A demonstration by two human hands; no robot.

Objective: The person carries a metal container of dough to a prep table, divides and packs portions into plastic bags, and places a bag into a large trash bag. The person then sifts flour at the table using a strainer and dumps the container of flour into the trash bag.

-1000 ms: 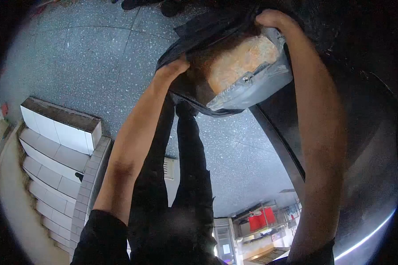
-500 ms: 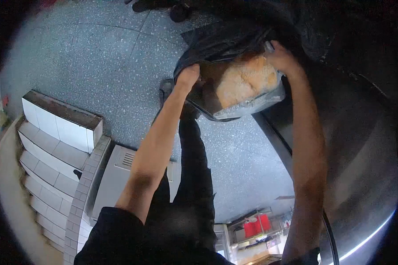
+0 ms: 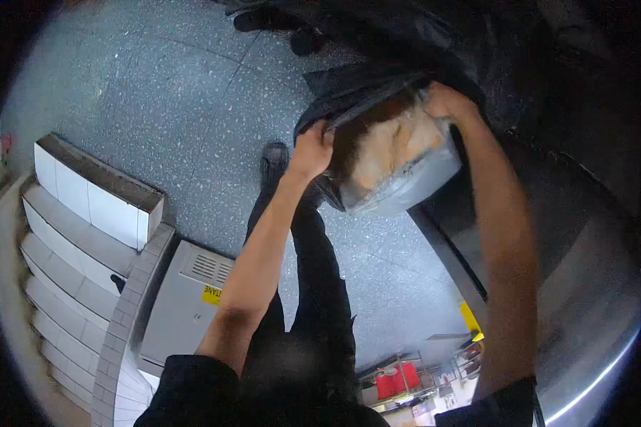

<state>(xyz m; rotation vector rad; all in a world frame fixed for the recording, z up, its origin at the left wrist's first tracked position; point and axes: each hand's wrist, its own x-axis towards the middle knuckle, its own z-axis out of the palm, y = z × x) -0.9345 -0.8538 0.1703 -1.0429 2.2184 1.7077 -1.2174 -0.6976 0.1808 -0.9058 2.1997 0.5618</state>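
Observation:
A pale grey, box-like container is tipped between my hands. Its mouth shows beige and orange lumpy contents, whose kind I cannot make out. Black plastic bag material lies along the container's far edge and gathers around it. My left hand is closed on the black plastic at the left side of the mouth. On the right, my right hand has its fingers curled over the container's upper right rim; some of its fingertips are hidden.
Speckled grey floor stretches below. White tiled steps and a grey metal cabinet stand on the left. A dark, smooth surface borders the right. Shelving with red items shows at the bottom; a dark shoe is near my left hand.
Both hands and the container sit slightly lower in view. The black edge along the container's lower rim has mostly gone, showing more grey wall. The view has shifted a little.

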